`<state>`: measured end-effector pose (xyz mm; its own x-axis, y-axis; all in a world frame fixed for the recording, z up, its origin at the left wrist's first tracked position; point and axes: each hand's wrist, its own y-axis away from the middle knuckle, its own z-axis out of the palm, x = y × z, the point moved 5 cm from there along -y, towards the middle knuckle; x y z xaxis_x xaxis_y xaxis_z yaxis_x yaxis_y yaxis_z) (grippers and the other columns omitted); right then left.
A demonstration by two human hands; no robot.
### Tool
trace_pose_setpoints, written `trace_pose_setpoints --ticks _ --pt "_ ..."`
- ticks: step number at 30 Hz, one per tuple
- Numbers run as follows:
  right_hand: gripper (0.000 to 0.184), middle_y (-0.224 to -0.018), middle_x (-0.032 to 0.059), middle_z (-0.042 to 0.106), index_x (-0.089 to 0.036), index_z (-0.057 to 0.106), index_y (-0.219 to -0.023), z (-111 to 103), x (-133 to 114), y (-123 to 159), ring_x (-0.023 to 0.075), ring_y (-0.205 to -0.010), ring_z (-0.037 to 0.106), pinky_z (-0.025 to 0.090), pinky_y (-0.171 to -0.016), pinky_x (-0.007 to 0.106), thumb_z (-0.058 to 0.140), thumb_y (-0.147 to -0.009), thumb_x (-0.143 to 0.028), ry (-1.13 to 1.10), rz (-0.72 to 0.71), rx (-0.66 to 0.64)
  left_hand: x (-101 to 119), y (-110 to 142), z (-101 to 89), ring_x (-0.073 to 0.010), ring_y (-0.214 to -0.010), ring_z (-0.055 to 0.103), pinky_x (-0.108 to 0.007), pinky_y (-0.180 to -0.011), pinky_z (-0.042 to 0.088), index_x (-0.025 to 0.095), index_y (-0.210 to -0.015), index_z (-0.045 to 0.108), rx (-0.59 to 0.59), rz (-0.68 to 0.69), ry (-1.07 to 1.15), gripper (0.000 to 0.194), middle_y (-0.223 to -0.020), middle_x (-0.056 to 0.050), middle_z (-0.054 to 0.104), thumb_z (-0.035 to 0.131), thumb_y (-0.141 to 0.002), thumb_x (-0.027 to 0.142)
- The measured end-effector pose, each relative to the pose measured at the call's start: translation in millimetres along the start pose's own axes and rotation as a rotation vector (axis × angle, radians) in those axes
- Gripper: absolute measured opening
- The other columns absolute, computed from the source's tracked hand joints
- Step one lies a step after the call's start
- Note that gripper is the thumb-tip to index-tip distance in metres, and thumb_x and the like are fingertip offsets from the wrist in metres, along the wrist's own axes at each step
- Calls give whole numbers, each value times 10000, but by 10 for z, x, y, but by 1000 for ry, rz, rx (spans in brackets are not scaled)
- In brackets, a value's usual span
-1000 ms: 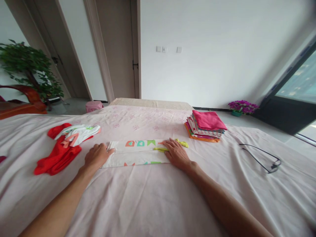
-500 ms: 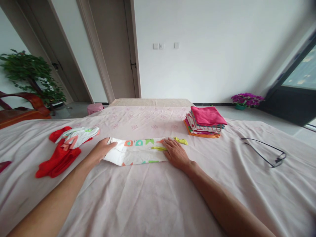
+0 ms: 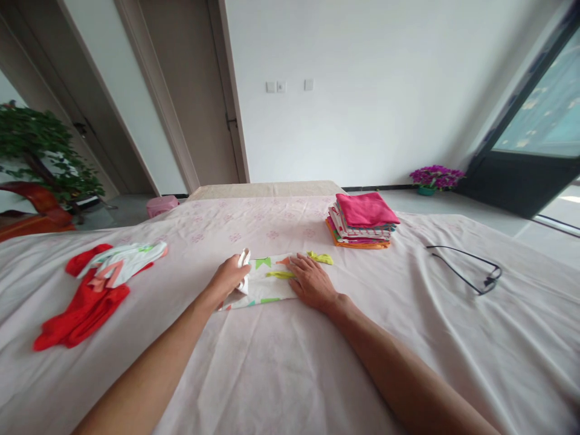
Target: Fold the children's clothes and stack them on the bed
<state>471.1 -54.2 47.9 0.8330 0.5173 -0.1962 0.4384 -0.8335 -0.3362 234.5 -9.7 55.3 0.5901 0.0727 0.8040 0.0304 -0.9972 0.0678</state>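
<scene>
A white printed garment (image 3: 272, 287) with coloured pennant shapes and yellow ties lies flattened in a narrow strip on the cloth-covered surface. My left hand (image 3: 229, 277) pinches its left end, which is lifted and bent over toward the right. My right hand (image 3: 313, 283) rests flat on the garment's right part, fingers stretched out. One yellow tie (image 3: 321, 258) sticks out just beyond those fingers. What lies under my right palm is hidden.
Folded clothes (image 3: 362, 220) are stacked at the back right, a pink piece on top. Black-framed glasses (image 3: 480, 272) lie to the right. Rumpled red and white clothes (image 3: 97, 296) are at the left. A pale patterned cloth (image 3: 281, 374) covers the surface, with creases.
My left hand has moved right, carrying the garment's left end up and over toward the middle. My right hand stays pressed on the garment. The view has shifted slightly to the right.
</scene>
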Motion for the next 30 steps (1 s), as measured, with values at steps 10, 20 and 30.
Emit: trace_pose_setpoints --ticks 10,20,30 --pt "426 -1391 119 549 -158 561 -1332 -17 -5 -6 263 -1382 382 259 -1175 428 509 -926 -273 -5 -15 11 44 79 105 -180 -676 684 -251 -552 495 167 -1128 630 -25 32 3 489 -892 -79 729 386 -896 522" --pt "496 -1477 115 477 -156 490 -1415 29 -17 9 276 -1423 328 216 -1193 468 467 -960 -351 35 -36 -37 119 252 512 -318 -1454 304 -509 -1182 230 132 -1429 462 25 596 -629 586 -1532 -173 411 411 -949 465" --pt "520 -1480 109 484 -159 487 -1429 -49 24 30 263 -1417 350 210 -1193 468 338 -1018 -442 5 33 40 -101 90 129 -294 -1379 421 -449 -1142 328 136 -1348 515 167 424 -250 528 -1419 -184 518 455 -907 419"
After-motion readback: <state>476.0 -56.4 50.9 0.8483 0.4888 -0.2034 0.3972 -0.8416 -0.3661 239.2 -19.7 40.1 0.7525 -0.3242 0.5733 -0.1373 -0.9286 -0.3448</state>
